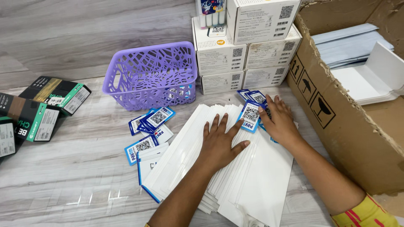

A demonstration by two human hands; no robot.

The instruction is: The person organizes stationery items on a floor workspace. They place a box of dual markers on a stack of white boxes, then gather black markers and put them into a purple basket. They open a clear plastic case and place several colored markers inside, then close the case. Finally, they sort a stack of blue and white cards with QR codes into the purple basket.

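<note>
Here the left hand lies flat and open, palm down with fingers spread, pressing on a fanned spread of white envelopes on the grey wood-look floor. It grips nothing. The right hand sits just beside it, at the far edge of the same spread, its fingers curled loosely over a small pile of blue and white cards with square code patterns; the thumb and forefinger touch the top card, though I cannot tell whether they truly pinch it or only rest on it. That pile lies on the envelopes, between the two hands and slightly above them in the view.

To the left of the envelopes more of the same cards lie scattered on the floor, some overlapping, some partly tucked under the edge of the spread. Behind them stands a purple plastic basket with an open lattice wall, a few cards showing through it. Just beside the basket on the right, white boxes are stacked several high. A large brown cardboard carton stands at the right edge, open, with pale sheets inside. Far left, well apart from the hands, lie dark boxes with green ends. A yellow sleeve with red stripes shows on the right arm
</note>
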